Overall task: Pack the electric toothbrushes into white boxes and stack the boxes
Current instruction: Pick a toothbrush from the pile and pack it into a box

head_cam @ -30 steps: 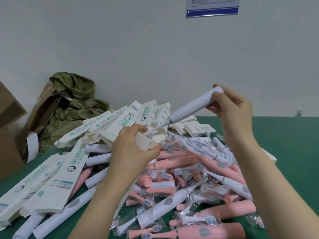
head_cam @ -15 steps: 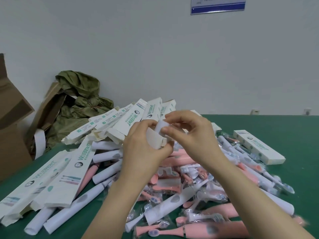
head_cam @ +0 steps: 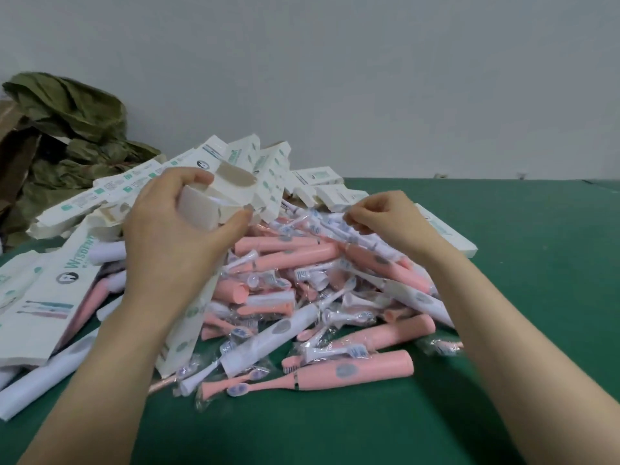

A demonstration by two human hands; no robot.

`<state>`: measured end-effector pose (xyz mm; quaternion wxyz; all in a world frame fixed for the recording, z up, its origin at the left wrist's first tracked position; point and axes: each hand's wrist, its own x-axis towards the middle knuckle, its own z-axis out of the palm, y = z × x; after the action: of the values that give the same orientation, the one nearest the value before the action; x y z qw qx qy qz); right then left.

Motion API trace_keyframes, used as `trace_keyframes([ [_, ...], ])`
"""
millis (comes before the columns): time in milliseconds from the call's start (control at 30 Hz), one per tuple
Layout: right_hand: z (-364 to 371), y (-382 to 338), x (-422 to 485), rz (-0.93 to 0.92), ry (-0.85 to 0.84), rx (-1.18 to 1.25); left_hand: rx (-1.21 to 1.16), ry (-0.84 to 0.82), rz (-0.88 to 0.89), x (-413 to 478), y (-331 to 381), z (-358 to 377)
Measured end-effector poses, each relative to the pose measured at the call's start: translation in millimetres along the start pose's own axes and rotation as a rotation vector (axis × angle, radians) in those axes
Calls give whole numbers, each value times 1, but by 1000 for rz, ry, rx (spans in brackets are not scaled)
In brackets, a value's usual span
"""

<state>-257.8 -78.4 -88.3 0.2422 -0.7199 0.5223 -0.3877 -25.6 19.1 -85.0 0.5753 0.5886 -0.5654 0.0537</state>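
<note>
Head view: grips white box (head_cam: 201, 209) in left hand (head_cam: 174, 236), fingers and thumb curled round its open end, above left far side of toothbrushes (head_cam: 302, 280) heaped on table (head_cam: 520, 280). Pinches with right hand (head_cam: 389, 219) at, seemingly, a wrapped brush head (head_cam: 335, 224) (blurred). Thin light card, likely crushable: hold by 2 long edges. Slick handles: take mid-body.

- Left hand (head_cam: 174, 236) is raised over the left side of the toothbrush pile (head_cam: 295, 256), its fingers and thumb curled round a white box (head_cam: 214, 209).
- Right hand (head_cam: 385, 219) is at the pile's far right with fingers curled; whether it pinches anything is unclear.
- Both bare forearms reach in from the pile's near side.
</note>
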Motion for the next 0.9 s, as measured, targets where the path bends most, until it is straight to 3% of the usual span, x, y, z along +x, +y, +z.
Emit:
trace_keyframes([
  [133, 5, 12, -11, -40, -247, -244, -9, -23, 30, -4, 0, 8],
  [300, 33, -3, -16, -236, -310, -313, 19, -27, 50, -5, -3, 12],
  [467, 63, -9, -18, -455, -246, -803, 3, -40, 42, -6, 0, 15],
  [533, 63, -11, -17, -443, -270, -855, 3, -51, 46, -6, 2, 16],
  [667, 43, -21, -15, -302, -318, -522, 12, -91, 68, -9, 5, 18],
  [767, 20, -31, -13, -267, -196, -222, 16, -127, 89, -12, 7, 21],
  [900, 3, -55, -19, -187, -112, 482, 20, -138, 113, -14, 8, 21],
])
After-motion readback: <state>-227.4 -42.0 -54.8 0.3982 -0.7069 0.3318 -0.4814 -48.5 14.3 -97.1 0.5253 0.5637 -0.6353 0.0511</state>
